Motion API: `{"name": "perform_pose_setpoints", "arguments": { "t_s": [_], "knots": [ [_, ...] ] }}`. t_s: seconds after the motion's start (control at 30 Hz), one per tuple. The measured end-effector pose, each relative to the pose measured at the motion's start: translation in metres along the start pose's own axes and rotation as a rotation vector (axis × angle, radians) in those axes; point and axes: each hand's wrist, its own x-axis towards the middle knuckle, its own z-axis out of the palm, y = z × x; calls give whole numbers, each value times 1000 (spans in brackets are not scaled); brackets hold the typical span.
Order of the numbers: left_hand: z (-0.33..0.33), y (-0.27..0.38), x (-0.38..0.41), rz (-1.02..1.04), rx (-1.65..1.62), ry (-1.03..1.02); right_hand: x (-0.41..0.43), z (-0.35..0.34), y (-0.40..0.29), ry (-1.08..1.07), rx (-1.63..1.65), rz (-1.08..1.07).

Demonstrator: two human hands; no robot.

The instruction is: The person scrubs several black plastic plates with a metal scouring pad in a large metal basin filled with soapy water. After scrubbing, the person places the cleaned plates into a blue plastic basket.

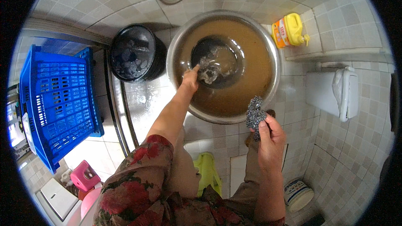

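Note:
A wide stainless steel basin full of murky brown water stands on the floor before me. Partly under the water lies a round black pan, with water churning and glinting inside it. My left hand grips the pan's near left edge; its fingertips are partly hidden by the splash. Above the basin's near right rim, my right hand pinches a steel wool scourer between thumb and fingers, apart from the pan.
Left of the basin stands a stack of round black pans, the top one wet. A blue plastic crate is farther left. A yellow detergent jug with a pump sits behind right, a white bin to the right, and a labelled bucket lower right.

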Motion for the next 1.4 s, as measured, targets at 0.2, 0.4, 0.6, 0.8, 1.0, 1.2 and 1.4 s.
{"name": "perform_pose_setpoints", "arguments": {
  "t_s": [0.2,0.4,0.6,0.8,1.0,1.2,1.4],
  "knots": [
    [-63,-7,76,401,446,-319,1,8,-1,-56,114,-15],
    [-10,8,-5,242,536,-214,-4,-10,4,11,142,20],
    [-2,51,-69,618,1019,222,-5,-2,-1,-26,229,-10],
    [32,60,-161,1061,1461,231,-3,-10,5,7,194,-27],
    [23,67,-209,1415,1611,132,-7,-11,8,25,206,-72],
    [-29,108,-177,1052,709,198,-13,-4,-4,-34,250,-41],
    [-86,88,-167,441,-159,-144,-12,5,-5,-35,224,-35]
  ]
}}
